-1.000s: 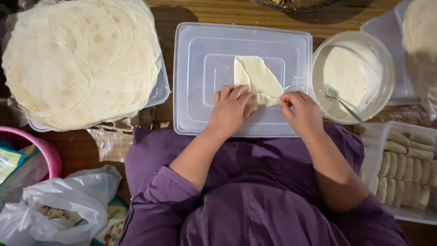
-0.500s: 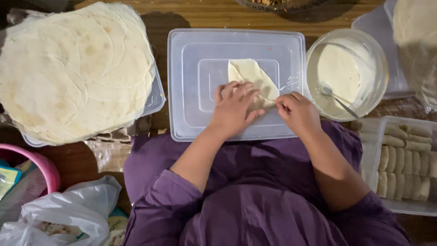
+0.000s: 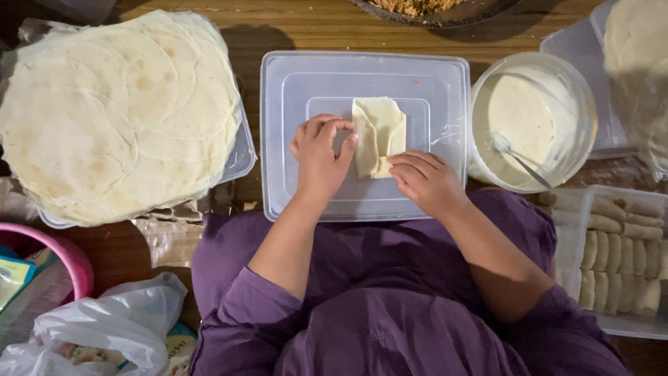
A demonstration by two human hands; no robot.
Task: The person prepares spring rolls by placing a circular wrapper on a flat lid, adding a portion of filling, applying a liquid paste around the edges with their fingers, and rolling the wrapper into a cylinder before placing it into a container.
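A pale folded wrapper (image 3: 380, 132) lies on an upturned clear plastic lid (image 3: 306, 83) in front of me. My left hand (image 3: 320, 157) presses its left edge with curled fingers. My right hand (image 3: 426, 182) holds the wrapper's lower right corner with the fingertips. Both side flaps are folded inward, so the wrapper looks like a narrow envelope. Whatever is inside is hidden.
A big stack of round flat wrappers (image 3: 118, 111) sits left. A round tub of white paste with a spoon (image 3: 529, 122) stands right. A tray of finished rolls (image 3: 626, 244) is lower right, a pan of filling (image 3: 424, 8) at the top, a pink bowl (image 3: 59, 257) and plastic bag (image 3: 104, 331) lower left.
The wrapper's sides have been folded in, turning a wider sheet into a narrow packet. Both hands shifted slightly down and toward its lower edges.
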